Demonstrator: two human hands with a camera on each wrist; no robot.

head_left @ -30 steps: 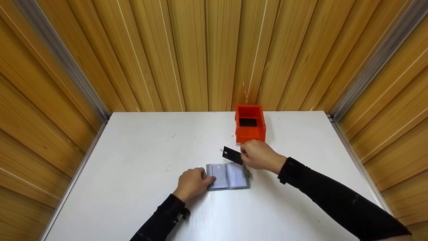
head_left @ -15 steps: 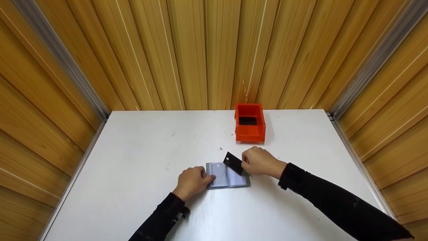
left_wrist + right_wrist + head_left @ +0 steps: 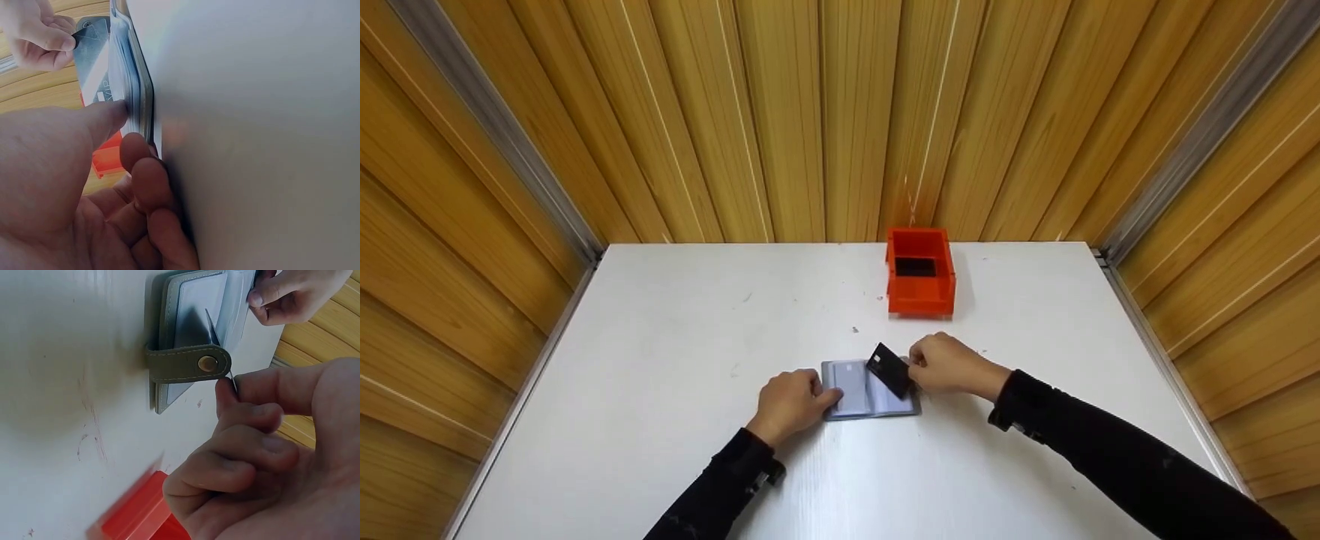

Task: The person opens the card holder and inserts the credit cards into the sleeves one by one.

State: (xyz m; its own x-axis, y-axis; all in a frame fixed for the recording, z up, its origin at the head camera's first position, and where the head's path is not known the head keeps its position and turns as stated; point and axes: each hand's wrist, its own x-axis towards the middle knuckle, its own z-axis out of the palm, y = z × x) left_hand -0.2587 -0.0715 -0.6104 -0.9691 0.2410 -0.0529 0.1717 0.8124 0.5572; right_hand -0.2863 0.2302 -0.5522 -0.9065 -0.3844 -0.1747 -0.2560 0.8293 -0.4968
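Note:
A card holder (image 3: 850,409) lies spread on the white table with its clear sleeves facing up. My left hand (image 3: 791,403) grips its left edge, thumb on the sleeves and fingertips at the cover's edge in the left wrist view. Between thumb and index finger, my right hand (image 3: 949,366) pinches a black card (image 3: 889,370) by one corner. The card slants over the right-hand sleeve, its pale chip square towards the upper left; lettering shows on it in the left wrist view. A snap strap (image 3: 177,364) sticks up from the holder's right side, close to my right fingertips.
An orange-red bin (image 3: 922,307) stands behind the holder near the table's back edge, with a black flat item (image 3: 915,267) inside. Wood-patterned panels (image 3: 780,120) wall the white table (image 3: 675,337) at the back and both sides.
My right hand has come down and slightly nearer, carrying the black card from behind the holder to over its right sleeve; the card has turned steeper. The left hand keeps its grip.

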